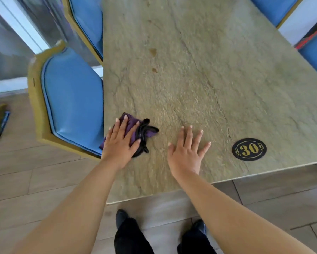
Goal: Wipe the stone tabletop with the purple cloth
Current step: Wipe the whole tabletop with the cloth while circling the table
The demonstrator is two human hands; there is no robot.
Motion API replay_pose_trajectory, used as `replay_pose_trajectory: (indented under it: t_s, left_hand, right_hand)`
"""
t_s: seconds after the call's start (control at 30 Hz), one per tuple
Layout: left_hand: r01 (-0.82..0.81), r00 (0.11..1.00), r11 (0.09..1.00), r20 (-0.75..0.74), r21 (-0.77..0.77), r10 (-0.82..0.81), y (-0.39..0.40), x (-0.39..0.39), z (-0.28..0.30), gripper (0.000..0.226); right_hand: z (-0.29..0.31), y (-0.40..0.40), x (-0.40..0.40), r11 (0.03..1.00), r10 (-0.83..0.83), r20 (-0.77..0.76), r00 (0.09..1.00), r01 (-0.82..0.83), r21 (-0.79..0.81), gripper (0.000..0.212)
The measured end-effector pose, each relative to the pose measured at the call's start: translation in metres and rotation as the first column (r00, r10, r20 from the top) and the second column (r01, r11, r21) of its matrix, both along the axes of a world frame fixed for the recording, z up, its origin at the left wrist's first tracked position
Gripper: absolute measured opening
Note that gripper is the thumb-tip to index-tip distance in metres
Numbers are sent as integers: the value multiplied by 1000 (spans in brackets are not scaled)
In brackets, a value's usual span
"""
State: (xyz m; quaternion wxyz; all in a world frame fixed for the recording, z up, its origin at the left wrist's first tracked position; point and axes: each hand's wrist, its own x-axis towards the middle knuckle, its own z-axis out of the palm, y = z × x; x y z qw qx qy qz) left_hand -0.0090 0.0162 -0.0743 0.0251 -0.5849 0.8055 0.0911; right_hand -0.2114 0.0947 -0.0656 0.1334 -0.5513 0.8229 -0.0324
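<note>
The stone tabletop (199,79) is grey-green with veins and fills most of the view. A crumpled purple cloth (133,128) with a black trim lies at the table's left edge, near the front. My left hand (121,142) presses flat on top of the cloth with fingers spread, covering most of it. My right hand (187,153) rests palm-down on the bare stone to the right of the cloth, fingers apart and holding nothing. Two small brown stains (153,51) mark the stone farther away.
A black oval plaque (249,149) with a gold "30" sits near the front right edge. Blue chairs with yellow frames (71,99) stand tight against the left side, more at the far right (315,55). My feet (124,217) are on the wood-look floor.
</note>
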Motion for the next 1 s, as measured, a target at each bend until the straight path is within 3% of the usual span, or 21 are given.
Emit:
replay_pose_trajectory:
  t_s: [0.17, 0.23, 0.37, 0.47, 0.53, 0.77, 0.83, 0.9, 0.97, 1.0]
  left_hand:
    - [95, 995, 991, 4, 93, -95, -48, -4, 7, 62]
    - [214, 977, 975, -3, 57, -214, -34, 0, 9, 61]
    - [601, 796, 799, -66, -37, -602, 30, 22, 9, 61]
    - [710, 697, 702, -79, -63, -712, 27, 33, 4, 61]
    - [703, 704, 708, -74, -70, -706, 0, 24, 2, 61]
    - [411, 911, 911, 7, 32, -412, -90, -61, 4, 63]
    - [457, 889, 888, 9, 53, -458, -84, -78, 7, 64]
    - [612, 790, 786, -51, 89, -610, -66, -79, 11, 67]
    - [729, 682, 672, -205, 127, -702, -56, -75, 18, 67]
    - [741, 659, 653, -350, 154, -665, -58, -74, 23, 63]
  right_hand:
    - [-1, -3, 8, 998, -63, -80, 995, 64, 11, 65]
    - [-1, -4, 10, 997, -76, -93, 993, 77, 7, 64]
    - [0, -3, 12, 994, -102, -77, 992, 100, -31, 63]
    - [-1, 0, 12, 992, -117, -74, 990, 113, -58, 62]
    - [-2, 1, 11, 991, -121, -78, 990, 116, -70, 60]
    - [-3, -1, 9, 982, -126, -39, 991, 119, -148, 53]
    - [-4, 0, 4, 960, -151, 66, 986, 162, -229, 50]
    - [-3, 0, 1, 893, -223, 264, 938, 305, -330, 45]
    - [4, -6, 2, 746, -337, 516, 788, 557, -364, 39]
    - [10, -10, 7, 663, -390, 581, 714, 656, -361, 38]
